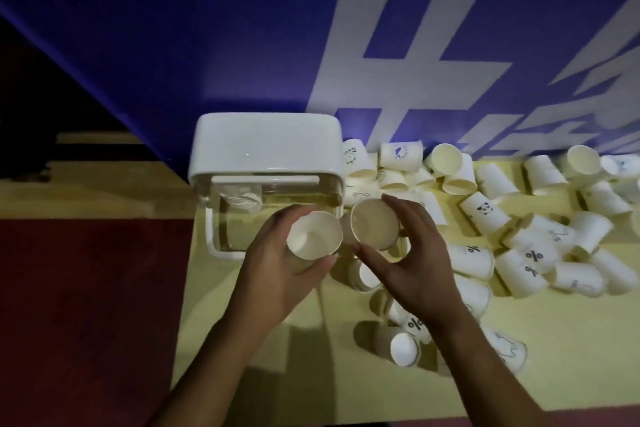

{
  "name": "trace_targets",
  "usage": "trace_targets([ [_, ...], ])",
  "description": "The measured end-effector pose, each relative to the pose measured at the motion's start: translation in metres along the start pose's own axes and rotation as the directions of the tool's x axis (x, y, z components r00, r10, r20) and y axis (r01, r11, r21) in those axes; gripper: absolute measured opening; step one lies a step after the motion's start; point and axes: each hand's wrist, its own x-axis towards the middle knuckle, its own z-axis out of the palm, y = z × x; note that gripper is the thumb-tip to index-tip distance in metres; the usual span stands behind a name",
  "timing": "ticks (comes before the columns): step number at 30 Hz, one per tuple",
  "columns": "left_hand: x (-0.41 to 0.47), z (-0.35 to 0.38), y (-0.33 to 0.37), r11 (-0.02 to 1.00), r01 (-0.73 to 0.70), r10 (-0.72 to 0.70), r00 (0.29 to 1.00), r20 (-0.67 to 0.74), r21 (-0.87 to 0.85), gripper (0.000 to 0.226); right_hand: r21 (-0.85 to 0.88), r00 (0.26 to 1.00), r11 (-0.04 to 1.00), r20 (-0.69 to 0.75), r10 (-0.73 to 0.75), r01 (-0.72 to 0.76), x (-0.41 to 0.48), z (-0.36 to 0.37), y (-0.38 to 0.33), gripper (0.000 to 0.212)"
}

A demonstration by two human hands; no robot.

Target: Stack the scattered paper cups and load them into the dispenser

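My left hand (277,274) grips a white paper cup (313,235) with its mouth facing up toward me. Beside it, my right hand (412,260) holds a second paper cup (372,224), tilted, its open mouth turned toward the first; the rims nearly touch. Both cups hover just in front of the cup dispenser (266,149), a white-lidded box with a clear body. A short stack of cups (242,199) lies inside it at the left. Several loose cups (485,210) lie scattered over the yellow table to the right.
The yellow table (277,340) ends at its left edge, with dark red floor (86,288) beyond. A blue wall banner with white lettering (398,62) stands right behind the dispenser. More fallen cups (403,347) lie under my right forearm.
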Motion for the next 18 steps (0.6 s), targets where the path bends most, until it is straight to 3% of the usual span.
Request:
trace_targets([
  [10, -0.017, -0.050, -0.049, 1.000, 0.022, -0.023, 0.991, -0.133, -0.014, 0.067, -0.029, 0.992, 1.000, 0.126, 0.006, -0.002, 0.015, 0.081, -0.014, 0.076],
  [18, -0.009, -0.057, -0.059, 1.000, 0.025, -0.027, 0.989, -0.143, -0.020, 0.065, -0.075, 0.975, 0.988, 0.168, 0.143, -0.132, 0.020, 0.114, 0.006, 0.083],
])
